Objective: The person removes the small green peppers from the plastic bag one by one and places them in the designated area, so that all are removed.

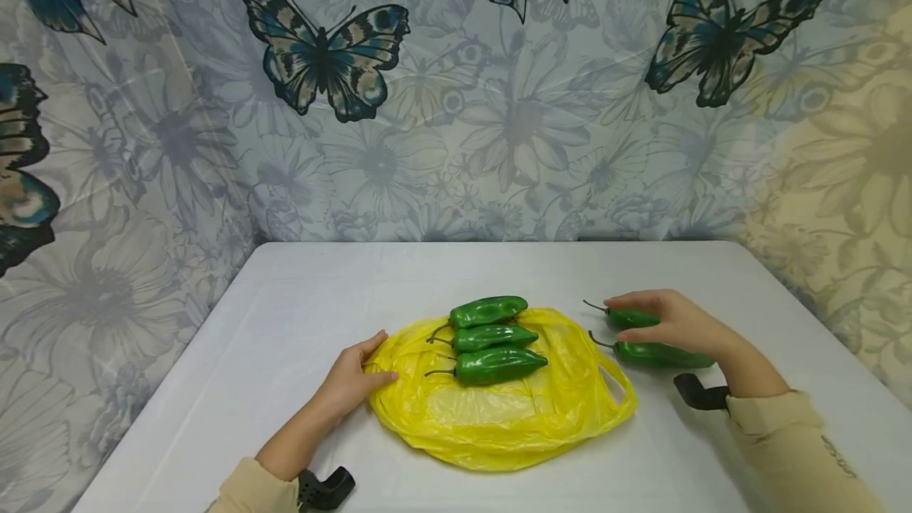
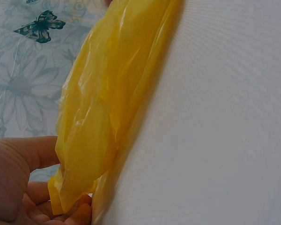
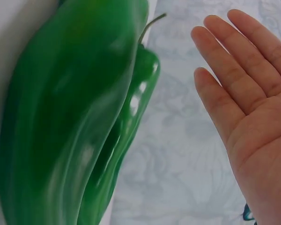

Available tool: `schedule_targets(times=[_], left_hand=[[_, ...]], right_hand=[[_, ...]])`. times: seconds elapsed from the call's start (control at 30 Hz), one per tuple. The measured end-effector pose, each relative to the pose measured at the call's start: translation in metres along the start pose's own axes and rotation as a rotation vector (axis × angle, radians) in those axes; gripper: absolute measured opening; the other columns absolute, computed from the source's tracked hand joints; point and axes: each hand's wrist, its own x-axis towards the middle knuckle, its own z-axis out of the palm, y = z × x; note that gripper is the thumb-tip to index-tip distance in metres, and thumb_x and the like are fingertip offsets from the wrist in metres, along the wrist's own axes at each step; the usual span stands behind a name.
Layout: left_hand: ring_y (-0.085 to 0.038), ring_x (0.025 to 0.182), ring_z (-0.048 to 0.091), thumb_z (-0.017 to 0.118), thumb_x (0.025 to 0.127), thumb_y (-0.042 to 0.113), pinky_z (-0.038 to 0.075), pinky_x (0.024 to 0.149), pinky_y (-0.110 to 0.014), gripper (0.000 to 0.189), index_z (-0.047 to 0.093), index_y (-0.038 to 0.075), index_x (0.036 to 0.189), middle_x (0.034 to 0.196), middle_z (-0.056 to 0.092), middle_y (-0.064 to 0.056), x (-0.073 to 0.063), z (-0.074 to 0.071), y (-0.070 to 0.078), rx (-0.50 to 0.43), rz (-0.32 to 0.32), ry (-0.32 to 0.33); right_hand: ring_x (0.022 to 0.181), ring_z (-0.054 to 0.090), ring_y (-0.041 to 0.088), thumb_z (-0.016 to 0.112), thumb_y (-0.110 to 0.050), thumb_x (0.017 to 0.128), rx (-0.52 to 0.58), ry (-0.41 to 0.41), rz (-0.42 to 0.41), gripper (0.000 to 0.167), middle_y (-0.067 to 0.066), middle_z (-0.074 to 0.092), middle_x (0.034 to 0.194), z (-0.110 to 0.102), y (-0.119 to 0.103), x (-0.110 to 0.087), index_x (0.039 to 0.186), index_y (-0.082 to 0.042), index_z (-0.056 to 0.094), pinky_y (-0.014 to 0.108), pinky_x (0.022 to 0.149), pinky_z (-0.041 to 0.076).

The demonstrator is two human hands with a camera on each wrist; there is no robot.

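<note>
A yellow plastic bag (image 1: 484, 438) lies flat on the table in the head view. Three green peppers (image 1: 501, 366) rest on it in a column, stems pointing left. At the bag's left edge, my left hand (image 1: 349, 377) pinches the plastic between thumb and fingers; the left wrist view shows the crumpled yellow bag (image 2: 91, 122) in that grip. My right hand (image 1: 680, 327) hovers over two more green peppers to the right of the bag, partly covering the rear pepper (image 1: 630, 318) and the front pepper (image 1: 663, 355). In the right wrist view its fingers (image 3: 234, 61) are straight and hold nothing.
The table (image 1: 321, 283) wears a white cover. Behind it hangs a cloth (image 1: 499, 141) printed with butterflies and flowers. A loop handle (image 1: 627, 398) of the bag spreads toward the right-hand peppers. Black wrist mounts (image 1: 701, 394) show at both wrists.
</note>
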Motion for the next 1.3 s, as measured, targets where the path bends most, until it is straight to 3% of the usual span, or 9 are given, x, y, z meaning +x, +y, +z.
schedule_targets(times=[0.1, 0.23, 0.3, 0.53, 0.63, 1.3], left_hand=[[-0.033, 0.139, 0.027, 0.069, 0.08, 0.006, 0.022, 0.114, -0.049, 0.07, 0.036, -0.001, 0.141, 0.148, 0.035, -0.014, -0.001, 0.0, -0.001, -0.006, 0.0, 0.001], [-0.033, 0.139, 0.027, 0.068, 0.08, 0.006, 0.022, 0.114, -0.049, 0.07, 0.036, -0.001, 0.141, 0.148, 0.035, -0.015, 0.0, 0.0, -0.001, -0.011, 0.004, 0.002], [-0.033, 0.139, 0.027, 0.069, 0.08, 0.006, 0.022, 0.114, -0.049, 0.07, 0.036, -0.001, 0.141, 0.148, 0.035, -0.015, 0.0, 0.0, -0.002, -0.011, 0.004, 0.003], [-0.033, 0.14, 0.027, 0.069, 0.08, 0.006, 0.022, 0.114, -0.048, 0.07, 0.036, -0.001, 0.141, 0.149, 0.035, -0.014, 0.0, 0.0, -0.001, -0.007, -0.001, 0.0], [-0.032, 0.14, 0.027, 0.069, 0.08, 0.007, 0.022, 0.114, -0.048, 0.07, 0.036, 0.0, 0.141, 0.149, 0.035, -0.014, 0.0, 0.0, -0.001, -0.006, -0.002, -0.001], [-0.033, 0.14, 0.026, 0.068, 0.08, 0.006, 0.022, 0.114, -0.049, 0.07, 0.035, -0.002, 0.141, 0.149, 0.034, -0.015, 0.0, -0.001, -0.001, 0.008, 0.011, -0.002]], right_hand=[[0.116, 0.056, 0.026, 0.071, -0.026, 0.082, 0.048, -0.001, -0.011, 0.051, 0.014, 0.061, 0.125, 0.003, -0.005, 0.007, 0.125, -0.003, 0.058, 0.052, 0.094, 0.046], [0.115, 0.053, 0.002, 0.071, -0.025, 0.081, 0.104, 0.012, -0.04, 0.051, 0.014, 0.061, 0.125, 0.007, -0.009, 0.014, 0.125, -0.002, 0.058, 0.053, 0.095, 0.044], [0.114, 0.05, -0.004, 0.071, -0.025, 0.081, 0.126, 0.015, -0.047, 0.051, 0.015, 0.06, 0.125, 0.009, -0.011, 0.016, 0.125, -0.003, 0.058, 0.054, 0.096, 0.043], [0.119, 0.054, 0.027, 0.07, -0.025, 0.082, 0.131, 0.02, -0.088, 0.049, 0.016, 0.06, 0.126, 0.014, -0.02, 0.025, 0.125, -0.006, 0.058, 0.055, 0.097, 0.042], [0.119, 0.053, 0.033, 0.07, -0.024, 0.082, 0.132, 0.015, -0.109, 0.048, 0.015, 0.06, 0.126, 0.015, -0.027, 0.029, 0.125, -0.005, 0.058, 0.056, 0.097, 0.042], [0.126, 0.046, 0.036, 0.069, -0.025, 0.083, 0.155, -0.03, -0.149, 0.049, 0.014, 0.057, 0.13, 0.023, -0.059, 0.05, 0.127, -0.008, 0.057, 0.059, 0.105, 0.033]])
